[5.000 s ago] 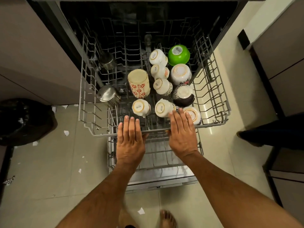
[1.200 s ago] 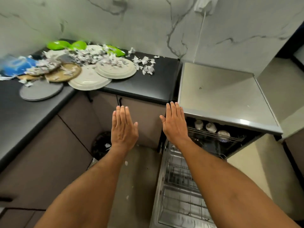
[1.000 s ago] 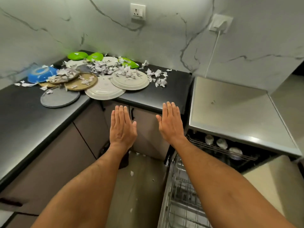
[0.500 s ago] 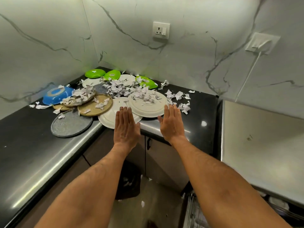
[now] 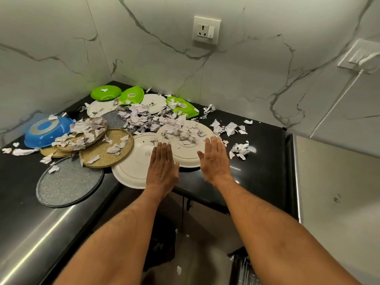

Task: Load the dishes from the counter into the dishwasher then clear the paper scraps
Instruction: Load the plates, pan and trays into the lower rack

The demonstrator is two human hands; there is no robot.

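Two round cream plates (image 5: pixel 133 171) lie overlapped at the front edge of the black corner counter (image 5: pixel 257 161), torn white paper scraps (image 5: pixel 148 118) strewn over them. The left hand (image 5: pixel 162 171) and right hand (image 5: pixel 214 161), flat-fingered and empty, hover above the plates.

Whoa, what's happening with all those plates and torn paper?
A person is reaching both hands toward a pile of upside-down plates on the black counter. The left hand and right hand are flat and open, holding nothing, on either side of the near rim of a cream plate. Paper scraps cover the plates. A blue bowl, green plates and a grey plate still wait too.
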